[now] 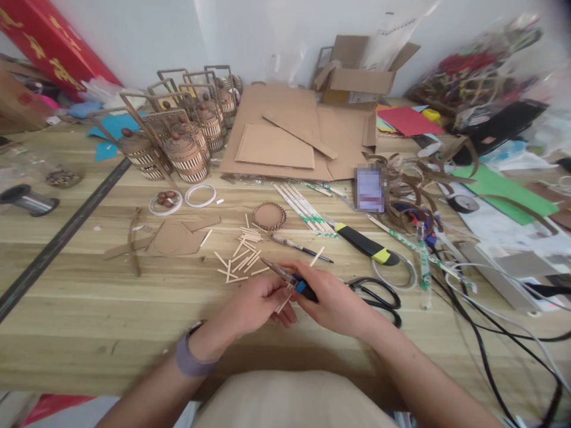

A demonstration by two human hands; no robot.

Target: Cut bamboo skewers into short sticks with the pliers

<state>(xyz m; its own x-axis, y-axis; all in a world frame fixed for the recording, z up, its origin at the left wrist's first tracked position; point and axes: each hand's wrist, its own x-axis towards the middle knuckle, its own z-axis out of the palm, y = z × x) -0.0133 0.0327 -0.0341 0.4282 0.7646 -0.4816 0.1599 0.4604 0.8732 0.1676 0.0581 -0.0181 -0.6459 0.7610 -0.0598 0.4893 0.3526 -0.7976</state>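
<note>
Some slender, pale wooden sticks (282, 305), straight and plain, are in the left hand (252, 304) above the bench (89, 351), near the middle of its front edge. That hand's thumb and forefinger are closed on them, the other fingers loosely curled beneath. The right hand (332, 297) is wrapped around blue-and-black-handled metal pliers (288, 277), whose dark, tapering jaws point toward the bench's far left corner; whether they are parted is too small to tell.

Just beyond the hands, short matchstick-like wooden pieces (241, 260) lie loosely strewn, some crossing. Farther from the front edge sits a shallow round tray of flat brown cardboard with a ridged, dark brown rim (269, 216). To its right are long white paper-wrapped sticks with green print (303, 209), a slim pen with a dark tip (301, 247) and a black-and-yellow utility knife (366, 242). Black-handled scissors (377, 296) lie beside the right forearm.

Toward the far edge, left of smooth cardboard sheets (276, 145), stand slatted brown-and-cream cylindrical lanterns (186, 156) with angular handles. Curled brown strips (404, 208) tangle toward the right edge.
</note>
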